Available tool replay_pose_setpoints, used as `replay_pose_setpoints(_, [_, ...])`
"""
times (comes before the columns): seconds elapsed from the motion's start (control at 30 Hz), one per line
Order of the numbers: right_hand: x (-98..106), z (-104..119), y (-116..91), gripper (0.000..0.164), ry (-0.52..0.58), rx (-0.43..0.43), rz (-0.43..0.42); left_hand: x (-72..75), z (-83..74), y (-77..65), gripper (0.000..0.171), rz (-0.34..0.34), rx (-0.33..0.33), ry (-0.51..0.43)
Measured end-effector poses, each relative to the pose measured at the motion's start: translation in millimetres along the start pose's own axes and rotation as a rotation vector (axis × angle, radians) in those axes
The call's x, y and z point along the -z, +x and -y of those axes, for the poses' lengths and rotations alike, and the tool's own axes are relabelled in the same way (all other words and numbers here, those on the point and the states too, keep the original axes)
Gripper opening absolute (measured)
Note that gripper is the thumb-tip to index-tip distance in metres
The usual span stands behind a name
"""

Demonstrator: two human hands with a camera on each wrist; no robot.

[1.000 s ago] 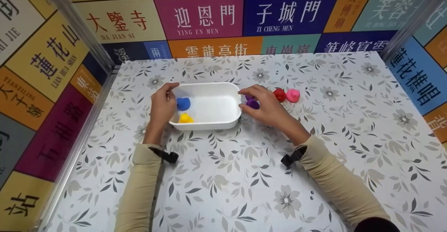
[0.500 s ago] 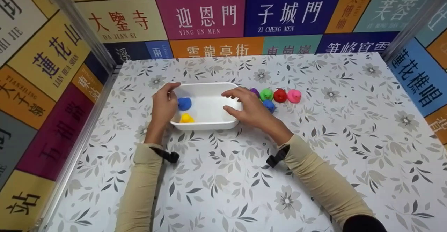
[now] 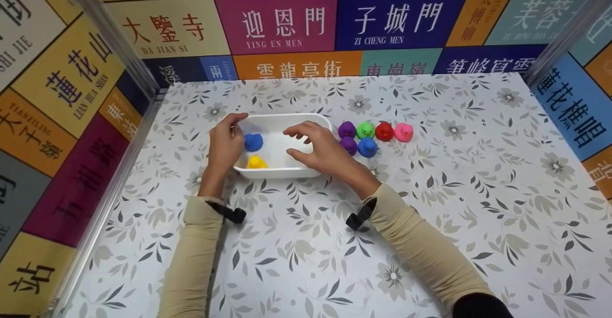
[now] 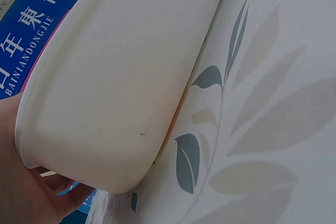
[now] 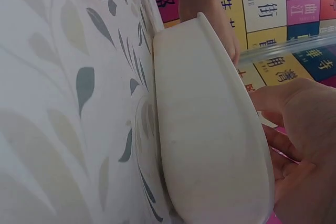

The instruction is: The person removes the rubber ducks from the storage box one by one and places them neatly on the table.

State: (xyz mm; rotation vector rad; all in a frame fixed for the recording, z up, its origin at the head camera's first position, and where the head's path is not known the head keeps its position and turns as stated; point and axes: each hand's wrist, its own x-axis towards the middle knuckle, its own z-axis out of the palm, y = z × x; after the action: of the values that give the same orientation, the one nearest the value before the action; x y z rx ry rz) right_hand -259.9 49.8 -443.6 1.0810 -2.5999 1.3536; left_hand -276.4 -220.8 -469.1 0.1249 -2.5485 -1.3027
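Observation:
A white plastic tub sits on the flowered tabletop. My left hand grips its left end, fingers at the rim; the left wrist view shows that hand wrapped round the tub's end wall. Inside, toward the left, lie a blue rubber duck and a yellow rubber duck. Over the tub's right part hovers my right hand, its thumb and fingers spread apart with nothing between them. In the right wrist view, this hand shows beyond the tub's rim.
Just right of the tub, rubber ducks stand together: two purple ones, a green one, a red one, a pink one and a blue one. Printed panels wall the table's back and sides.
My right hand has moved left from above the purple ducks, across the tub's right rim to over its inside, uncovering the ducks outside. My left hand stays on the tub.

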Motion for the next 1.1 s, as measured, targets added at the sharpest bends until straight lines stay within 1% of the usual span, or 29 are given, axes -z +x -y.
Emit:
replay_pose_setpoints(0.47, [-26.9, 16.5, 18.4, 0.042, 0.065, 0.054, 0.005, 0.3, 0.6, -2.2, 0.041, -0.009, -0.018, 0.008])
replay_pose_setpoints(0.57, [-32.8, 19.7, 21.6, 0.041, 0.058, 0.044, 0.028, 0.8, 0.4, -3.4, 0.041, -0.013, -0.024, 0.015])
replay_pose_setpoints(0.77, [-42.0, 22.9, 27.7, 0.033, 0.060, 0.011, 0.071, 2.2, -0.5, -2.0, 0.039, -0.018, -0.033, 0.001])
replay_pose_setpoints(0.97, [-49.8, 23.7, 33.9, 0.035, 0.055, -0.022, 0.128, 2.4, 0.6, -1.9, 0.039, -0.023, -0.040, -0.010])
replay_pose_setpoints(1.1, [-54.3, 25.6, 38.1, 0.034, 0.043, -0.040, 0.133, 1.9, 1.3, -2.4, 0.040, -0.030, -0.044, -0.014])
